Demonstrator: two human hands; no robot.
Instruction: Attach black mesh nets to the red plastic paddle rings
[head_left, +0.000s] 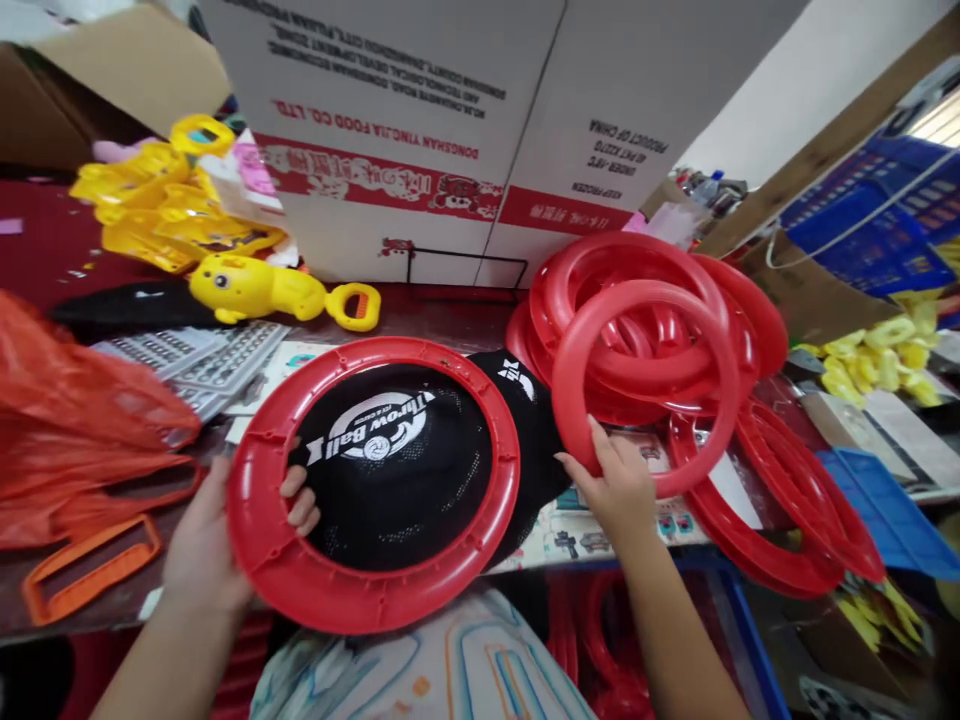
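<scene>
My left hand (225,530) grips the left side of a large red plastic ring (375,605), its fingers curled over the inner edge. Ribs show on the ring's upturned face. Through the opening lies black mesh fabric (420,480) printed with a white "Throw Ball" logo; whether it is fixed to the ring I cannot tell. My right hand (619,485) is closed on the lower left rim of a second, smooth red ring (574,400), held tilted before the pile. More black fabric (536,450) spreads between the two rings.
Behind the right hand is a heap of red rings (750,320), several sliding over the table's right side. A white carton (390,100) stands at the back. Yellow toy pieces (255,285), an orange bag (82,430) and an orange handle (90,570) lie left. A blue bin (750,630) sits below.
</scene>
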